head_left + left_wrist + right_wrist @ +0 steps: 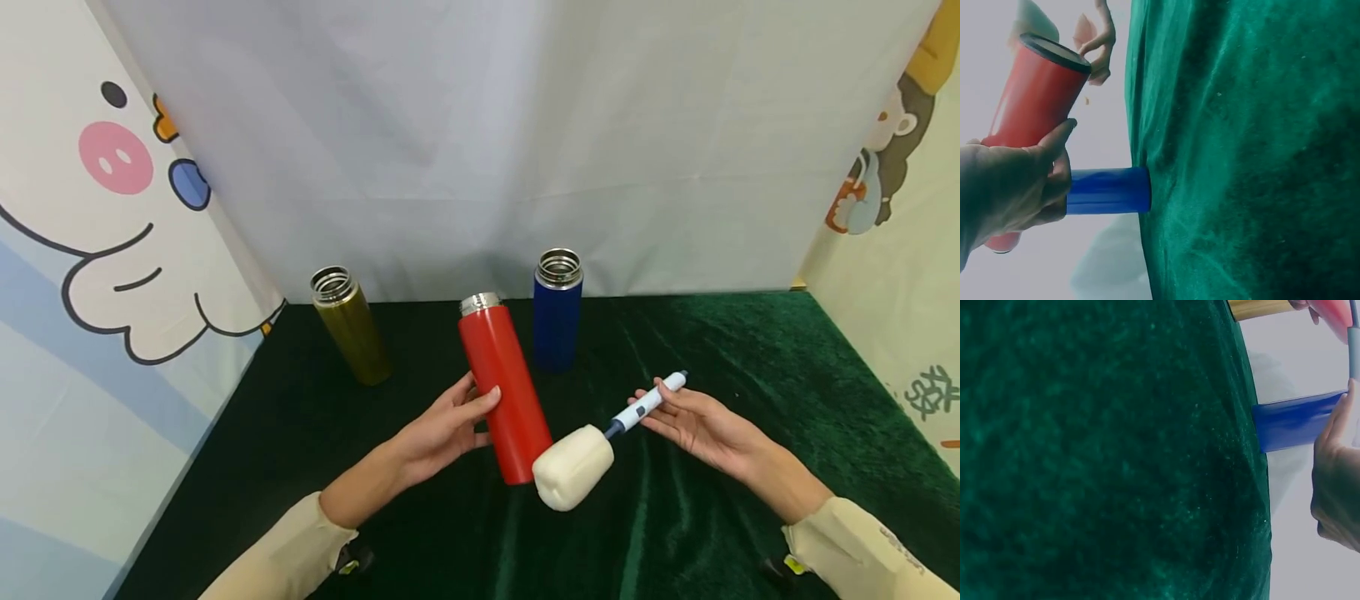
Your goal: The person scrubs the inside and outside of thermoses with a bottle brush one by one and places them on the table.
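My left hand [442, 429] grips a red bottle [506, 392] round its lower half. The bottle is lidless, tilted a little, with its steel neck upward; the left wrist view shows its dark-rimmed base lifted off the cloth. With thumb and fingers my right hand [705, 429] holds a bottle brush [651, 402] by its light-blue handle. The brush's cream sponge head [573, 467] points down and left, close to the red bottle's base in the head view; whether they touch I cannot tell. In the right wrist view only part of the brush handle [1354, 353] shows.
Behind the hands, an olive-gold bottle [352, 333] stands at the back left and a blue bottle [557, 317] at the back middle, both lidless. Dark green velvet cloth [750, 350] covers the table. A pale curtain [450, 150] hangs along its back edge, with printed cartoon panels at both sides.
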A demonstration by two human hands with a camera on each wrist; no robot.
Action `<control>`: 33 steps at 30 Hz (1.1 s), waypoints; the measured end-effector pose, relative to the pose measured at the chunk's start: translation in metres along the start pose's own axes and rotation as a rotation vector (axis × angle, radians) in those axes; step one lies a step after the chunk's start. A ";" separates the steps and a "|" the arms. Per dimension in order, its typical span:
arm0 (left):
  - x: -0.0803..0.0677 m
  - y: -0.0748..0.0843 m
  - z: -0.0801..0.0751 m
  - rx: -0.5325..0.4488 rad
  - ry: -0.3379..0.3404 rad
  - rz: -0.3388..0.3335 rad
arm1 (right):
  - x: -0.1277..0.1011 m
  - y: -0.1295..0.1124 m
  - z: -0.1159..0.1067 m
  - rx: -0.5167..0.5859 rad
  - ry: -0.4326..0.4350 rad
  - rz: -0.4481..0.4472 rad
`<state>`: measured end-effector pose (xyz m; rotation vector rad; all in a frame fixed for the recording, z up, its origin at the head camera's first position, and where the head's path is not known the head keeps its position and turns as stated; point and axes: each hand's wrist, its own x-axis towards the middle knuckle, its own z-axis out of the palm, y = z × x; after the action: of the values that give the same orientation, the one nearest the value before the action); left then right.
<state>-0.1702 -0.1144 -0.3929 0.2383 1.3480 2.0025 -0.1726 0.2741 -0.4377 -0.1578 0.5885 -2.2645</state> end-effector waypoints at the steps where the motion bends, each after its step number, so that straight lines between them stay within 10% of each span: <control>1: 0.000 -0.001 0.000 -0.003 -0.011 -0.007 | 0.001 0.000 0.001 -0.006 0.013 -0.004; 11: -0.004 -0.008 0.004 0.016 -0.078 -0.071 | 0.013 -0.013 0.045 0.302 0.309 -0.170; 17: -0.003 -0.008 0.005 0.072 -0.054 -0.044 | 0.013 -0.012 0.044 0.343 0.270 -0.195; 33: 0.002 -0.001 0.000 -0.051 -0.022 0.065 | -0.007 0.005 0.006 0.022 0.067 -0.012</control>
<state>-0.1710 -0.1122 -0.3944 0.2831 1.2896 2.0794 -0.1624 0.2742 -0.4338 -0.0749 0.5983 -2.2943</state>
